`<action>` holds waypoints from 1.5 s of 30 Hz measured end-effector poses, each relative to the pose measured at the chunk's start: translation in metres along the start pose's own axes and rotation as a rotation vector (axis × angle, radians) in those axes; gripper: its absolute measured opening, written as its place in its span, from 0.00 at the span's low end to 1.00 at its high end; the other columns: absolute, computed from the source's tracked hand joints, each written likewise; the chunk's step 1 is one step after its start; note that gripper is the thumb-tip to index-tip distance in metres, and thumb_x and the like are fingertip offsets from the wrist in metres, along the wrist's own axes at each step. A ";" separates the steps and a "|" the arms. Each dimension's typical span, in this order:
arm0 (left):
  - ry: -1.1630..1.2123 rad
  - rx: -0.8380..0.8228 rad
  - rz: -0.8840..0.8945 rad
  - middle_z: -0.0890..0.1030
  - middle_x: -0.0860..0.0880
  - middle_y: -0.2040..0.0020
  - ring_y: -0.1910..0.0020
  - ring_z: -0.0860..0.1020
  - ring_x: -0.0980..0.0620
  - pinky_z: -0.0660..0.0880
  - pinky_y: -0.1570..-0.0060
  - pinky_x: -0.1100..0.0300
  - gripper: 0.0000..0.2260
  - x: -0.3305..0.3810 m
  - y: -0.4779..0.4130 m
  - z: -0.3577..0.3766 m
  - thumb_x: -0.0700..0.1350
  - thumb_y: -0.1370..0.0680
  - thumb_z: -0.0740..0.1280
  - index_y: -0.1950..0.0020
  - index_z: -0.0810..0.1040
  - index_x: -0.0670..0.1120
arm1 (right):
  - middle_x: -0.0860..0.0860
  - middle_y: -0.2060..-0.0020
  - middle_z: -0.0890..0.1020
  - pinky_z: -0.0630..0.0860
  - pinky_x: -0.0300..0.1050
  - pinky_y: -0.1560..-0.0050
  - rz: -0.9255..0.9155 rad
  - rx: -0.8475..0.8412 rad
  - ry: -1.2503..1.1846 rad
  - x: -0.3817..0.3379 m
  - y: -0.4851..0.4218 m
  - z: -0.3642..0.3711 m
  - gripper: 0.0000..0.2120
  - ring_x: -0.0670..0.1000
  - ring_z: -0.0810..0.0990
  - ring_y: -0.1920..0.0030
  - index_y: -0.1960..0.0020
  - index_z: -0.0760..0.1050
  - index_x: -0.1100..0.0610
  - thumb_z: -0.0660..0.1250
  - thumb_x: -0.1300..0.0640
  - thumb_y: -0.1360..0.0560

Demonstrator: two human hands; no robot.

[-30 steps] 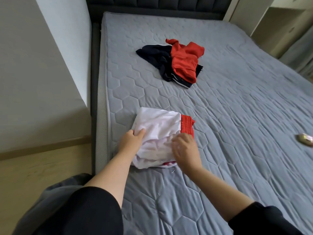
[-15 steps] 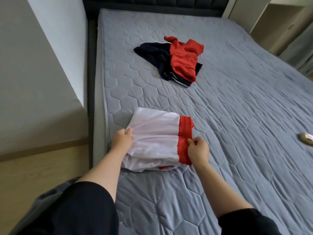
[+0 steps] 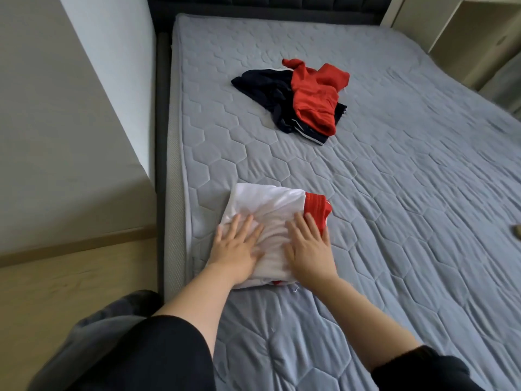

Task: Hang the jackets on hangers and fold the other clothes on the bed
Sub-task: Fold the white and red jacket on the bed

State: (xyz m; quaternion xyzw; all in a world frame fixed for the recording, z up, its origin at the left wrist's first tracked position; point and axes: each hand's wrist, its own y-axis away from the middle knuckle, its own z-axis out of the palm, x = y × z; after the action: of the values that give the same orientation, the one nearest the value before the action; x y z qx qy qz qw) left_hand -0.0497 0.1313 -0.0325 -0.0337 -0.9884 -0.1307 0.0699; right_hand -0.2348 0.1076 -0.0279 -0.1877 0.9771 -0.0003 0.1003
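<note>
Head cam: both palms flat on the fold, near the bed's left edge

My left hand and right hand press the folded white garment into the bed, fingers spread and straight, pinching nothing. My worry is that the fabric looks slippery, so the fold could spring open once I lift off. It also sits close to the left edge, so a sideways shove might slide it off. I honestly can't tell what garment it is, and some red pokes out underneath. The red piece and navy piece lie tangled toward the headboard, and either could be a jacket. No hangers are in view. A small thing at the right is cut off.
</note>
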 end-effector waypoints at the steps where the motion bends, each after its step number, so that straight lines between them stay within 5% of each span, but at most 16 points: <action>1: -0.006 -0.058 -0.035 0.34 0.56 0.23 0.25 0.32 0.50 0.36 0.28 0.43 0.27 -0.002 0.003 0.004 0.61 0.19 0.46 0.23 0.39 0.59 | 0.50 0.22 0.52 0.41 0.56 0.25 0.006 -0.098 0.036 0.003 0.002 0.007 0.37 0.52 0.46 0.22 0.23 0.55 0.50 0.37 0.39 0.29; 4: 0.009 -0.037 -0.062 0.33 0.56 0.24 0.25 0.31 0.52 0.35 0.28 0.43 0.26 -0.009 0.006 0.005 0.61 0.19 0.45 0.23 0.38 0.59 | 0.46 0.22 0.47 0.39 0.54 0.25 0.034 -0.160 -0.011 0.012 -0.001 0.009 0.38 0.48 0.41 0.23 0.22 0.50 0.48 0.35 0.35 0.29; 8: 0.057 0.098 -0.082 0.33 0.53 0.23 0.24 0.33 0.50 0.40 0.27 0.43 0.26 -0.011 0.007 0.003 0.59 0.18 0.47 0.22 0.41 0.58 | 0.51 0.22 0.46 0.38 0.53 0.25 0.136 -0.054 -0.173 0.021 0.000 0.000 0.31 0.50 0.41 0.22 0.22 0.53 0.50 0.53 0.39 0.21; 10: 0.148 0.103 -0.162 0.33 0.51 0.23 0.23 0.36 0.48 0.43 0.26 0.44 0.30 -0.010 0.009 0.003 0.60 0.19 0.51 0.23 0.38 0.57 | 0.52 0.22 0.44 0.37 0.55 0.26 0.185 -0.036 -0.116 0.025 0.007 0.003 0.33 0.51 0.40 0.23 0.22 0.51 0.50 0.49 0.36 0.22; 14: 0.530 0.073 -0.415 0.50 0.46 0.22 0.25 0.56 0.44 0.59 0.30 0.47 0.45 -0.009 0.009 -0.001 0.64 0.26 0.64 0.22 0.37 0.51 | 0.58 0.26 0.62 0.55 0.62 0.27 -0.149 0.085 0.055 0.011 0.017 0.010 0.26 0.56 0.54 0.24 0.26 0.62 0.55 0.58 0.51 0.24; 16: 0.701 0.064 -0.496 0.60 0.45 0.25 0.28 0.63 0.43 0.65 0.33 0.48 0.49 -0.014 0.005 -0.005 0.62 0.31 0.71 0.22 0.44 0.48 | 0.55 0.26 0.64 0.59 0.61 0.29 -0.276 0.053 0.082 0.001 0.022 0.014 0.26 0.54 0.58 0.25 0.27 0.63 0.54 0.57 0.49 0.23; 20: 0.999 -0.008 -0.479 0.71 0.48 0.33 0.36 0.72 0.46 0.70 0.39 0.55 0.41 -0.028 0.001 -0.008 0.49 0.34 0.78 0.27 0.60 0.46 | 0.47 0.24 0.39 0.33 0.52 0.26 -0.261 -0.204 0.107 -0.001 0.024 0.014 0.40 0.48 0.36 0.24 0.22 0.43 0.49 0.44 0.31 0.28; 22: 1.166 -0.049 -0.479 0.73 0.48 0.34 0.38 0.73 0.48 0.72 0.38 0.52 0.40 -0.031 0.002 -0.007 0.43 0.34 0.79 0.28 0.61 0.48 | 0.45 0.25 0.35 0.29 0.49 0.28 -0.291 -0.236 0.102 0.004 0.022 0.008 0.45 0.47 0.32 0.25 0.22 0.39 0.48 0.46 0.27 0.32; 25: 1.446 -0.124 -0.471 0.78 0.49 0.40 0.42 0.77 0.48 0.76 0.45 0.51 0.33 -0.029 0.006 -0.012 0.44 0.33 0.79 0.33 0.66 0.54 | 0.48 0.24 0.41 0.38 0.54 0.26 -0.319 -0.217 0.102 0.009 0.023 0.007 0.50 0.49 0.39 0.24 0.22 0.44 0.48 0.56 0.28 0.36; 28: 1.535 -0.157 -0.494 0.81 0.49 0.46 0.48 0.80 0.48 0.78 0.49 0.51 0.21 -0.023 0.007 -0.020 0.55 0.29 0.74 0.39 0.71 0.56 | 0.55 0.24 0.60 0.60 0.65 0.31 -0.247 -0.182 0.124 0.002 0.030 0.014 0.49 0.57 0.60 0.25 0.24 0.57 0.50 0.63 0.32 0.40; 34: 1.519 -0.056 -0.650 0.78 0.41 0.42 0.51 0.79 0.41 0.76 0.61 0.53 0.21 -0.021 0.009 -0.020 0.39 0.24 0.68 0.32 0.70 0.49 | 0.58 0.32 0.73 0.69 0.67 0.40 -0.155 0.000 0.103 -0.013 0.035 0.030 0.45 0.60 0.73 0.33 0.30 0.64 0.55 0.78 0.46 0.42; 39: 1.534 -0.054 -0.689 0.77 0.41 0.45 0.57 0.78 0.42 0.75 0.63 0.53 0.23 -0.014 0.005 -0.035 0.36 0.24 0.66 0.30 0.67 0.46 | 0.57 0.40 0.79 0.73 0.64 0.43 -0.173 0.136 0.003 -0.008 0.030 0.031 0.25 0.59 0.79 0.41 0.36 0.73 0.59 0.60 0.57 0.33; 42: 1.010 0.029 -0.606 0.70 0.43 0.32 0.39 0.74 0.39 0.76 0.48 0.47 0.33 -0.014 0.005 -0.048 0.44 0.25 0.67 0.24 0.57 0.51 | 0.57 0.45 0.82 0.77 0.56 0.46 -0.251 0.172 -0.079 -0.004 0.017 0.014 0.24 0.59 0.82 0.48 0.40 0.77 0.61 0.64 0.56 0.35; 45: 0.315 0.223 -0.275 0.61 0.47 0.24 0.29 0.64 0.43 0.64 0.34 0.50 0.29 -0.004 0.015 -0.072 0.53 0.20 0.60 0.22 0.53 0.49 | 0.55 0.55 0.84 0.77 0.47 0.57 -0.287 0.180 -0.130 -0.003 0.003 -0.017 0.25 0.58 0.82 0.58 0.44 0.78 0.62 0.69 0.59 0.42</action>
State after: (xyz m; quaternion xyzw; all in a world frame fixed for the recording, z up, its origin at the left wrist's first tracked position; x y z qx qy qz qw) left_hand -0.0354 0.1261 0.0399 0.1299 -0.9689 -0.0327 0.2080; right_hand -0.2368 0.1113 -0.0107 -0.3153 0.9277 -0.0900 0.1786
